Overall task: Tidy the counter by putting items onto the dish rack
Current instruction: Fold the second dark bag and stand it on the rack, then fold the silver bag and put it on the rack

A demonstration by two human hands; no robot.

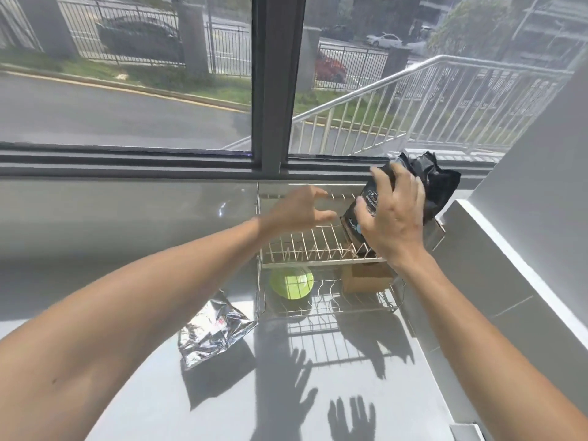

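A two-tier wire dish rack point(318, 249) stands on the grey counter by the window. My right hand point(391, 214) grips a black packet point(436, 183) with pale lettering, standing tilted on the right end of the upper tier. Hovering over that tier's left part, my left hand point(299, 208) has its fingers spread and curled, with nothing in them. A green bowl point(291, 283) and a brown cardboard box point(366, 278) rest on the lower tier. A crumpled silver foil bag point(213, 332) lies on the counter, just left of the rack's front corner.
A white wall ledge point(509, 249) runs along the right of the rack. The dark window frame point(273, 90) rises directly behind it. Grey counter point(127, 233) stretches to the left and toward me, crossed by shadows of my hands.
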